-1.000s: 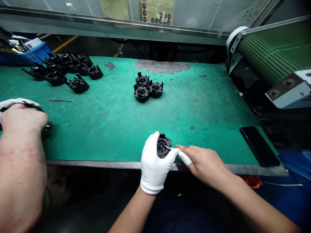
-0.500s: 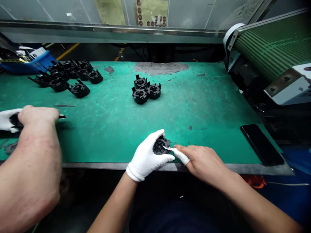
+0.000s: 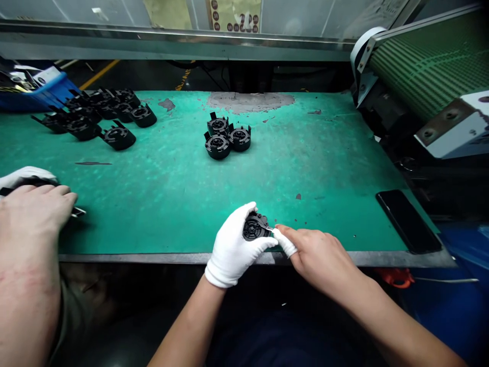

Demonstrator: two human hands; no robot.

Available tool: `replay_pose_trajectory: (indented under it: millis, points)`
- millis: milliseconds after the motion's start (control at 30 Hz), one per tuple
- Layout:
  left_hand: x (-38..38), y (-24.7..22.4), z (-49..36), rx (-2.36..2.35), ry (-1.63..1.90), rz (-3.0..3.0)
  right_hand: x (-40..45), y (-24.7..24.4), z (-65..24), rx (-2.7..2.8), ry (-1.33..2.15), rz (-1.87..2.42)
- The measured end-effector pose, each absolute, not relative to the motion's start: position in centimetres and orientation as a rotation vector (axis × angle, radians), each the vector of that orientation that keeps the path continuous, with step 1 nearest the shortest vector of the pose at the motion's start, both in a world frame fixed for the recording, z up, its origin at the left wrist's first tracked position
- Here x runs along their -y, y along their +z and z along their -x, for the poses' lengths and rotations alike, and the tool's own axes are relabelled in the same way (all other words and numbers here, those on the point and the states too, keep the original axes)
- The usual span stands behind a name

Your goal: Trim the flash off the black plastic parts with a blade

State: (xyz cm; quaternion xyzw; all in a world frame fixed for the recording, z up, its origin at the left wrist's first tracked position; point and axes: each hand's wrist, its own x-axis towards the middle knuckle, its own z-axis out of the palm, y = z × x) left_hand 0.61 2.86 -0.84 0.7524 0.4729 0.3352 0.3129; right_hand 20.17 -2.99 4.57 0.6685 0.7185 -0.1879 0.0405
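Holding black part (image 3: 253, 228) and tool (image 3: 269, 229), hands (image 3: 234, 250) sit below unreadable print (image 3: 243, 22).

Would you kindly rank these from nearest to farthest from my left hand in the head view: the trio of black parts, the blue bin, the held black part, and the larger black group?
From your left hand:
1. Held black part, within its grip.
2. Trio of black parts, ahead.
3. Larger black group, back left.
4. Blue bin, far left corner.
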Motion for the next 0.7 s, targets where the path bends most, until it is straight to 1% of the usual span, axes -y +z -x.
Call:
replay_pose_trajectory:
  millis: [200,300,433,567,700]
  points:
    - [-2.8,-1.0,-0.7,-1.235,0.889,-1.97,3.0,4.5,-20.9,-2.301,-0.572,-1.983]
    - [-2.8,-1.1,-0.6,-1.218,0.907,-1.971,2.9,4.8,-20.9,-2.291,-0.514,-1.961]
    - [-2.8,-1.2,-0.6,-1.203,0.92,-1.981,3.4,5.0,-21.2,-2.312,-0.494,-2.044]
    - [-2.9,-0.8,-0.5,-1.204,0.887,-2.001,3.7,4.7,-22.6,-2.395,-0.631,-2.199]
    - [-3.1,-0.4,-0.1,-1.169,0.784,-2.013,4.0,4.1,-23.8,-2.424,-0.763,-2.177]
